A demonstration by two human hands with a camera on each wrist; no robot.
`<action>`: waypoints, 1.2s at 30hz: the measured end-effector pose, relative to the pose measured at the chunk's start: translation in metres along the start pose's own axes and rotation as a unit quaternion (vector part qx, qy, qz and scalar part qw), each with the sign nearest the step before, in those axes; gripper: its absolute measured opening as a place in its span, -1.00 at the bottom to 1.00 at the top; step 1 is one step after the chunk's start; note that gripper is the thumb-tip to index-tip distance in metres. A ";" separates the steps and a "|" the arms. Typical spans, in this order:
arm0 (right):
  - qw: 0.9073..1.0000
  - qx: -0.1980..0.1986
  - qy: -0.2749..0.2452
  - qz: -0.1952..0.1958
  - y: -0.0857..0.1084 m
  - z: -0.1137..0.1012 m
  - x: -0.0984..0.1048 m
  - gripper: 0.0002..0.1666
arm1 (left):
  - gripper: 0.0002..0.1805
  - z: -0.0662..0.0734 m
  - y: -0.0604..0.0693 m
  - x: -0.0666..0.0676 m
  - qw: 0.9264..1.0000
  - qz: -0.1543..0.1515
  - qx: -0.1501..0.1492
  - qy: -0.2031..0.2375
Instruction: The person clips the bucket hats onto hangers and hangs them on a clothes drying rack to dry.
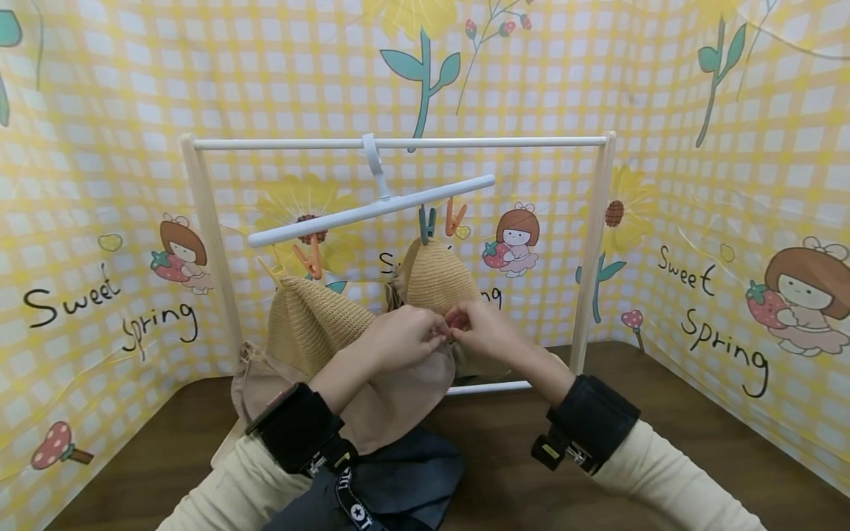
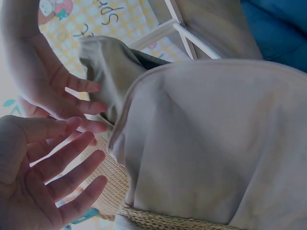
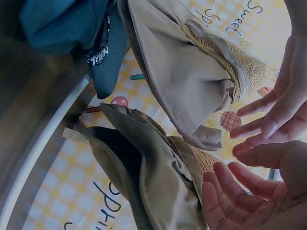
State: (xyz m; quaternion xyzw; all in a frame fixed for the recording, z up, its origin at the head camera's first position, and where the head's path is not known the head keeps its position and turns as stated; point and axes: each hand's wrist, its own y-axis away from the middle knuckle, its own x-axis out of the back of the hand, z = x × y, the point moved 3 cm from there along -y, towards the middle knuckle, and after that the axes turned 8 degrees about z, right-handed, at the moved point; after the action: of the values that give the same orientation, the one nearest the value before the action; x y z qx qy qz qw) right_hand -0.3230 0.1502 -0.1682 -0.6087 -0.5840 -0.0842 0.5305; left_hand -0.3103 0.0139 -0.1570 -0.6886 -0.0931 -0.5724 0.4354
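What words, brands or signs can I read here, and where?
"Sweet Spring": the patterned backdrop, at left and right.
"S" and "ng": the same backdrop, middle; the rest is hidden.
Black strap: white lettering beside a star, not clearly readable.
Wrist gear: small markings, too small to read.

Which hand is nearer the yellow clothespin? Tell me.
Left. The left hand is below the yellow clothespin and to its right; the right hand is also lower, but farther right.
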 end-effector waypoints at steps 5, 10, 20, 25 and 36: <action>1.000 0.016 -0.009 0.007 0.008 0.005 0.001 -0.79 | -0.82 0.009 0.012 0.003 0.999 0.005 -0.031 -0.002; 1.000 -0.003 -0.007 -0.004 0.016 0.010 0.000 -0.75 | -0.84 0.015 0.026 0.007 0.997 0.030 -0.074 0.001; 1.000 0.002 -0.001 -0.009 0.031 0.011 -0.008 -0.81 | -0.88 0.014 0.051 -0.002 0.996 0.009 -0.092 -0.002; 0.999 0.004 -0.023 -0.025 0.038 0.015 -0.011 -0.80 | -0.87 0.011 0.065 -0.007 0.997 -0.010 -0.075 -0.005; 0.997 0.045 -0.045 -0.039 0.047 0.022 -0.019 -0.82 | -0.85 0.006 0.082 -0.014 0.998 -0.048 -0.038 0.009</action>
State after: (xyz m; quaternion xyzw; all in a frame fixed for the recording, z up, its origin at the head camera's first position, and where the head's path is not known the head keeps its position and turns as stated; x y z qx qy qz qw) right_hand -0.3023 0.1658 -0.2170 -0.5645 -0.6337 -0.0509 0.5265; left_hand -0.2594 -0.0265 -0.2098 -0.6941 -0.0999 -0.6023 0.3815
